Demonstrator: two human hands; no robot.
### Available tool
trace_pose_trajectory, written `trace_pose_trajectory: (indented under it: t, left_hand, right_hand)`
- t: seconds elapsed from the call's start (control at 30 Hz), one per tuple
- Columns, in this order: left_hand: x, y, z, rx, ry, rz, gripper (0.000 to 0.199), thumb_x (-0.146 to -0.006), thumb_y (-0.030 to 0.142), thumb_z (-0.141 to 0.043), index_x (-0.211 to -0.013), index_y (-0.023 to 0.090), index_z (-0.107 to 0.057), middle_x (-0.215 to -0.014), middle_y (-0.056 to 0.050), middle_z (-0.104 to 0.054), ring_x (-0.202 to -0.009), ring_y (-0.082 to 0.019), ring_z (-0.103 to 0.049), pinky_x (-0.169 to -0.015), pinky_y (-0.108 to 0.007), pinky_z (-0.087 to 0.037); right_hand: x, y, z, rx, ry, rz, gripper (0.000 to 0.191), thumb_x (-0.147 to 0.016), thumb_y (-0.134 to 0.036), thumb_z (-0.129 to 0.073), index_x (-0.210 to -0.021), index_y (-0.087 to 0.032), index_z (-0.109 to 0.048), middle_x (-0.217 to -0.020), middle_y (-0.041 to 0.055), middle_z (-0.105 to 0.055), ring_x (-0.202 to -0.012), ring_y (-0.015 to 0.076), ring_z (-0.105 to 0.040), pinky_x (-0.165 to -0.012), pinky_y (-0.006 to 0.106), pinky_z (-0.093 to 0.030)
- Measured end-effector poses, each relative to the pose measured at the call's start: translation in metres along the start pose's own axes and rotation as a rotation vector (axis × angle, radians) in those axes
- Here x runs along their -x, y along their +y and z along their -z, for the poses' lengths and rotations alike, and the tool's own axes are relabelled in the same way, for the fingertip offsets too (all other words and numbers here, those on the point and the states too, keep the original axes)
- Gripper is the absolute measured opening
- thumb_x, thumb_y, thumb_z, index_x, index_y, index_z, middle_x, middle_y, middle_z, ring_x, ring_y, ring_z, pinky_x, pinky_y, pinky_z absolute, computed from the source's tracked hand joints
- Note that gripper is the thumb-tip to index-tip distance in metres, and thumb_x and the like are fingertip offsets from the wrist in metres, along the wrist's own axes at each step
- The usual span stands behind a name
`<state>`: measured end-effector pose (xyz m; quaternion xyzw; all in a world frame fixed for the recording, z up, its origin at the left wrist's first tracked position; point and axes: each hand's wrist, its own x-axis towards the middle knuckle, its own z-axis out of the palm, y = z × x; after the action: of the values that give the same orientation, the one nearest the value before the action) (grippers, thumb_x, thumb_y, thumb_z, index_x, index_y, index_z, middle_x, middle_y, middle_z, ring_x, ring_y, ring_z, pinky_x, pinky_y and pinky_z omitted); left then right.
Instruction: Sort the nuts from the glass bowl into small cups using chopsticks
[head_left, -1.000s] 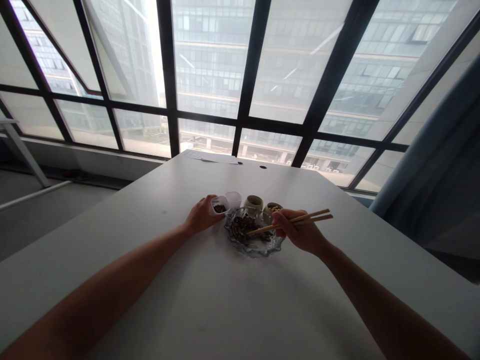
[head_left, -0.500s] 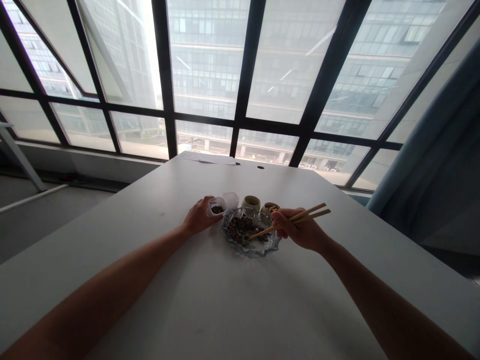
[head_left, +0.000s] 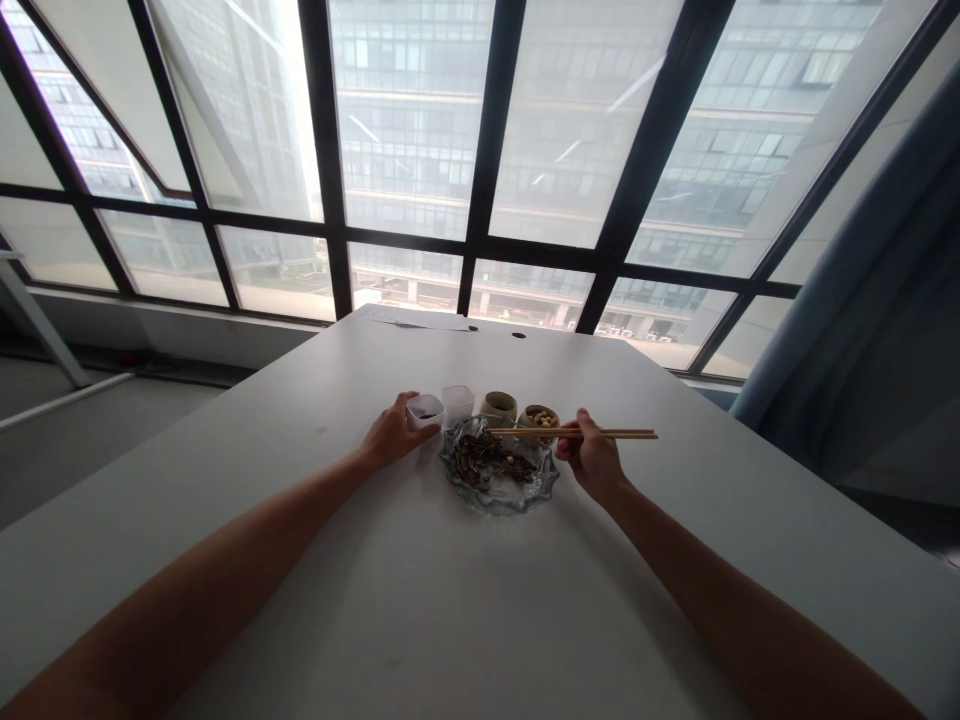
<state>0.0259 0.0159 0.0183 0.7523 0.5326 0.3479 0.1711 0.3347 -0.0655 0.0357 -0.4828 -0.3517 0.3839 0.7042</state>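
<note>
one glass bowl (head_left: pixel 501 503) stands on the table (head_left: pixel 450 600), with many dark seeds (head_left: pixel 474 458) inside, which i cannot count. the left hand (head_left: pixel 391 431) grasps one of two plastic cups (head_left: pixel 433 421), near the bowl. the right hand (head_left: pixel 592 460) holds two chopsticks (head_left: pixel 630 434), their tips over the bowl. behind it stand two round pots (head_left: pixel 500 412), one containing nuts (head_left: pixel 541 417).

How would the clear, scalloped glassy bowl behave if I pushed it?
The bowl looks stiff and possibly fragile, given its glassy, patterned wall. Its wide, low shape should resist tipping. The loose, dark, slender seed-like pieces inside may shift.
</note>
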Motion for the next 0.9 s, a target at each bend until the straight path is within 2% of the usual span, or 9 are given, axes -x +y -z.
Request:
trace_pose_trajectory:
  t: [0.23,0.53,0.6,0.67,0.8,0.9]
  left_hand:
    - [-0.001,-0.004,-0.002,0.010,0.000,-0.029,0.072,-0.075,0.053,-0.072,-0.133,0.019,-0.047,-0.111,-0.013,-0.072,-0.101,-0.028,-0.070,-0.085,-0.037,-0.053]
    - [-0.001,-0.008,-0.004,0.010,0.009,-0.063,0.071,-0.076,0.053,-0.072,-0.132,0.018,-0.047,-0.109,-0.013,-0.073,-0.099,-0.027,-0.071,-0.085,-0.036,-0.054]
    - [-0.001,-0.007,-0.003,0.002,0.011,-0.064,0.071,-0.076,0.053,-0.072,-0.132,0.018,-0.048,-0.109,-0.013,-0.073,-0.099,-0.027,-0.071,-0.085,-0.036,-0.054]
    - [0.000,-0.006,-0.002,-0.003,0.006,-0.059,0.071,-0.076,0.053,-0.072,-0.132,0.018,-0.047,-0.110,-0.013,-0.073,-0.099,-0.027,-0.071,-0.085,-0.036,-0.054]
    - [0.000,-0.005,-0.002,0.005,-0.006,-0.050,0.072,-0.076,0.053,-0.072,-0.133,0.018,-0.046,-0.113,-0.014,-0.072,-0.102,-0.028,-0.070,-0.087,-0.037,-0.053]
    - [-0.001,-0.006,-0.003,0.016,-0.007,-0.054,0.073,-0.075,0.054,-0.072,-0.133,0.018,-0.046,-0.114,-0.015,-0.071,-0.103,-0.028,-0.069,-0.089,-0.039,-0.053]
  right_hand:
    - [0.014,0.018,0.006,0.023,0.029,-0.050,0.046,-0.077,-0.064,-0.066,-0.065,-0.021,-0.058,-0.044,0.0017,-0.058,-0.035,0.0149,-0.052,-0.030,0.026,-0.043]
    - [0.016,0.016,0.003,0.015,0.070,-0.098,0.050,-0.078,-0.068,-0.064,-0.064,-0.020,-0.058,-0.044,0.0008,-0.058,-0.035,0.0130,-0.051,-0.032,0.025,-0.043]
    - [0.018,0.014,0.002,0.048,0.103,-0.043,0.054,-0.078,-0.072,-0.060,-0.064,-0.020,-0.057,-0.043,0.0011,-0.058,-0.034,0.0135,-0.050,-0.033,0.026,-0.043]
    - [0.023,0.012,0.001,0.113,0.126,0.084,0.056,-0.080,-0.074,-0.056,-0.063,-0.021,-0.057,-0.043,0.0016,-0.059,-0.034,0.0139,-0.051,-0.035,0.027,-0.043]
    - [0.036,0.007,-0.003,0.274,0.057,0.345,0.057,-0.085,-0.073,-0.051,-0.063,-0.021,-0.059,-0.044,0.0017,-0.059,-0.036,0.0141,-0.051,-0.038,0.027,-0.041]
    - [0.042,0.005,-0.005,0.305,0.031,0.395,0.058,-0.085,-0.073,-0.050,-0.062,-0.021,-0.059,-0.043,0.0012,-0.058,-0.036,0.0138,-0.049,-0.038,0.026,-0.038]
